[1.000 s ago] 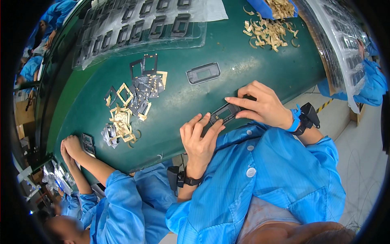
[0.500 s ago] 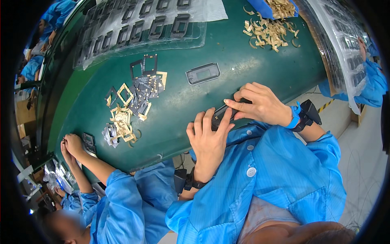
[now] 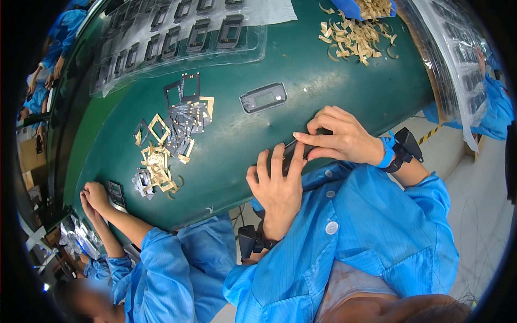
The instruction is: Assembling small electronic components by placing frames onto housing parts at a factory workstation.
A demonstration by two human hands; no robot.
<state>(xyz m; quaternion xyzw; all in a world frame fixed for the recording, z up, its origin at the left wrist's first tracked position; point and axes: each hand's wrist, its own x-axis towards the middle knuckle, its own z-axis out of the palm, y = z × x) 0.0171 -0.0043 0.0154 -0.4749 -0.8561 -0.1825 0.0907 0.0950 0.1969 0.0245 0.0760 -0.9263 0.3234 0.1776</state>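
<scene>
The green table (image 3: pixel 231 113) spreads under and beyond the grip, which sits over its near edge. Off to the grip's right stands a tall stack of clear trays (image 3: pixel 449 70); beyond it to the left lies another clear tray (image 3: pixel 250 53) of black frames. Well to its left rest a co-worker's hands (image 3: pixel 96 195). Nearer on that side is a mixed heap of dark flat frames (image 3: pixel 186 118) and gold pieces (image 3: pixel 157 164), while far beyond the grip to the right, curled gold strips (image 3: pixel 355 40) lie scattered beside a blue bin (image 3: pixel 347 7). The right hand (image 3: pixel 344 137) has its index finger and thumb brought close together on the right end of a dark housing (image 3: pixel 289 155). The left hand (image 3: pixel 277 196) reaches over the same part with fingers stretched and parted; whether it clasps or only presses, I cannot tell. The housing lies between the hands, tilted up toward the right and mostly covered by fingers. It is probably light and stiff, likely smooth moulded plastic that could slide under dry fingertips, so its outer long edges and ends look the safest hold, with little pressure on the thinner middle. Just beyond the grip, slightly left, a loose housing (image 3: pixel 249 102) lies flat, its rim and window exposed.
</scene>
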